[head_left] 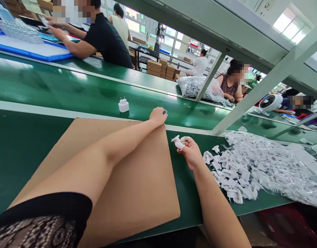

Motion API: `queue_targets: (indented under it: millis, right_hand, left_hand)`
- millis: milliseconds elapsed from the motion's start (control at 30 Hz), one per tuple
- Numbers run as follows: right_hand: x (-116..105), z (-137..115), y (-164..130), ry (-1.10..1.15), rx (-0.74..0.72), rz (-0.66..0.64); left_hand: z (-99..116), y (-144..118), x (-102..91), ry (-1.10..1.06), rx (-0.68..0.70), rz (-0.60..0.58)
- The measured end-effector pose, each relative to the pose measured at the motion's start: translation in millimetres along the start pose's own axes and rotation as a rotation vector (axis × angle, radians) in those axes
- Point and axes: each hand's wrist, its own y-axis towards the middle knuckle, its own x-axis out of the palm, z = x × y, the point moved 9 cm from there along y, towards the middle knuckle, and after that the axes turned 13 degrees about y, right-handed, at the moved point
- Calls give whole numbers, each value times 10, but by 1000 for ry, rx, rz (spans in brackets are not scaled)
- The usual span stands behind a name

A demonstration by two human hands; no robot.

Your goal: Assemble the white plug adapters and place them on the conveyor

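Note:
My left hand [157,116] reaches across the brown cardboard sheet [137,172] to its far right corner. Its fingers are curled and mostly hidden; a small dark piece shows at them, too small to name. My right hand [191,151] is just right of the cardboard, with white covers on the thumb and a fingertip. Thumb and finger pinch a white plug piece [176,140]. To the right of that hand lies a loose pile of white plug pieces [232,172]. Beyond the cardboard, a white charger [123,105] stands with its two pins up on the green belt [96,89].
A clear plastic bag [277,162] of white parts spreads over the right of the table. Grey metal posts [264,82] slant up from the bench. Across the belt are several people, another bag [191,86] and a blue tray [52,57].

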Motion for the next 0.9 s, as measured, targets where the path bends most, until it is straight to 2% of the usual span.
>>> queue_targets:
  millis: [100,233,333,433,467,533,667,733,900]
  right_hand:
    - [5,-45,9,-47,-40,-18]
    - [61,-106,-24,-6,-45,-62]
    - [110,-115,-61,49,-16,-82]
    - [160,-56,-98,71,43,-85]
    - [181,-23,-113,79,71,-86]
    - [242,44,-151,110,128,-102]
    - [426,130,-258,163,231,-195]
    - [477,118,-298,168,232,-216]
    - [476,30,-319,65,105,-204]
  left_hand:
    - [73,-282,-178,-27,153,14]
    - [114,-941,-315,-112,364,-59]
    - [95,-1435,-282,-198,427,-167]
    - [79,-1749,-200,-347,409,-255]
    - [67,-1800,-193,-414,385,-253]
    - [47,-1841,-250,-521,355,-173]
    - [122,-1879,-505,-480,461,62]
    - [167,-1889,-570,-441,499,78]
    - [202,-1904,-611,-440,529,25]
